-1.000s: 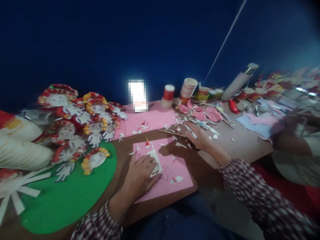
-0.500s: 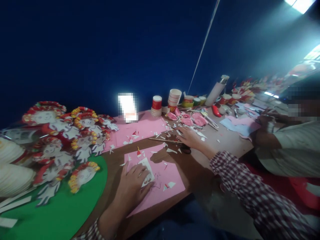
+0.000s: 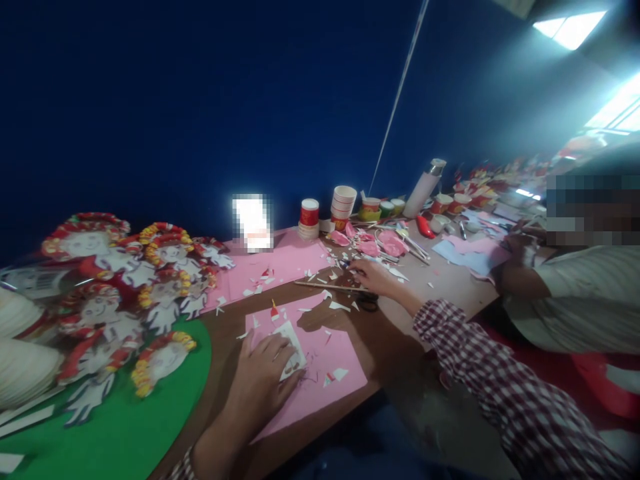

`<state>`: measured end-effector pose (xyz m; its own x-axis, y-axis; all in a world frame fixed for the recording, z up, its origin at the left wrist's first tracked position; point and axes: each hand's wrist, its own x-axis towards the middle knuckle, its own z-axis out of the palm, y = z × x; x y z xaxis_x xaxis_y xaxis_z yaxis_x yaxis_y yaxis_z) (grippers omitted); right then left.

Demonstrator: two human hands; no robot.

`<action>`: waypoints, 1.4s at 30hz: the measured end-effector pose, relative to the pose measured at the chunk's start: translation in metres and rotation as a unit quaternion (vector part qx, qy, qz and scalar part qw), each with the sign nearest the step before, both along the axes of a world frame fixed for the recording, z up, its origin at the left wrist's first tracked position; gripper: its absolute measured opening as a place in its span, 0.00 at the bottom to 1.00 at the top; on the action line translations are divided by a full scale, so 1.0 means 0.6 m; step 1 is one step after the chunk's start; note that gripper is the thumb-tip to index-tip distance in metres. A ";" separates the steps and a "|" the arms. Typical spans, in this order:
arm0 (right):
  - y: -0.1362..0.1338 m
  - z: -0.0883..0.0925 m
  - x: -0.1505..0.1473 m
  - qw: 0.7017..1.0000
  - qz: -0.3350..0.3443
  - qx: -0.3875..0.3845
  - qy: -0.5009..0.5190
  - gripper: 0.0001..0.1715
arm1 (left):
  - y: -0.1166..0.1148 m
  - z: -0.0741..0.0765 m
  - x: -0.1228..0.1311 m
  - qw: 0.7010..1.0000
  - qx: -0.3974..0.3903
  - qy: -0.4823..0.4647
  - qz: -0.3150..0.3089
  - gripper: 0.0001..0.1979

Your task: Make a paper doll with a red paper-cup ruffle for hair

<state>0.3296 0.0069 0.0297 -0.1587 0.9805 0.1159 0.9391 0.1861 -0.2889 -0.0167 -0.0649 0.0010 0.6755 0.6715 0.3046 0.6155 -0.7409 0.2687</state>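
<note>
My left hand [image 3: 265, 363] lies with its fingers spread over a white paper cutout [image 3: 289, 341], pressing it on a pink sheet [image 3: 345, 357] that has a piece cut out of its top edge. Purple pen marks and small paper bits show beside the cutout. Farther out, my right hand [image 3: 376, 277] is closed at the fingertips around a small dark item among white scraps [image 3: 334, 275]; its kind is too small to tell. Scissors [image 3: 369, 302] with dark handles lie just below that hand, partly covered by its shadow. A thin stick [image 3: 320, 286] rests to its left.
Paper dolls [image 3: 170, 250] with red and yellow hair crowd a green board [image 3: 165, 427] at left. Stacked paper cups [image 3: 344, 203], pink scraps [image 3: 393, 241] and a bottle [image 3: 425, 190] stand along the back. A co-worker's arm [image 3: 533, 280] is at right.
My right hand's fingers have gone from stretched over the scraps to pinched together around a small dark item. My left hand stays on the cutout. The view has shifted slightly.
</note>
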 end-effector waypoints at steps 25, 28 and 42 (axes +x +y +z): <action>0.017 0.000 0.016 0.979 -0.177 0.009 -0.096 0.13 | 0.004 -0.006 -0.004 1.000 -0.008 0.006 -0.010 0.11; 0.009 0.002 0.011 0.986 -0.150 0.027 -0.061 0.14 | 0.001 -0.002 -0.002 1.000 -0.020 0.012 -0.001 0.12; -0.027 -0.001 -0.010 0.985 -0.171 0.009 -0.029 0.16 | 0.000 -0.001 -0.002 0.999 -0.032 0.019 0.002 0.13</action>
